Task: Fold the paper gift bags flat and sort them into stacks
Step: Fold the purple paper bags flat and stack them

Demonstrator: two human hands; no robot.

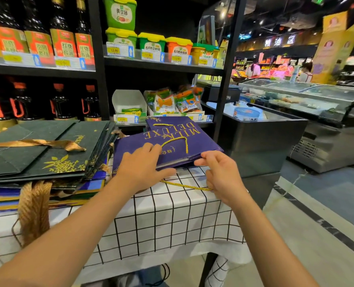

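A flat purple gift bag (194, 143) with gold "MILK DELUXE" lettering lies on top of a small purple stack at the far right of the table. My left hand (143, 168) rests spread on its near left part, pressing it down. My right hand (219, 172) pinches the near right edge of the stack; a gold cord handle (184, 185) hangs from under it onto the cloth. To the left, a stack of dark green bags (47, 150) with gold leaf print and ribbon lies over blue and purple bags (4, 197).
The table wears a white cloth with a black grid (167, 220). Black store shelves (163, 66) with bottles, tubs and packets stand right behind it. A glass-topped chest freezer (296, 121) stands to the right, past an open floor aisle. Gold ribbon handles (34, 212) hang off the table's front left.
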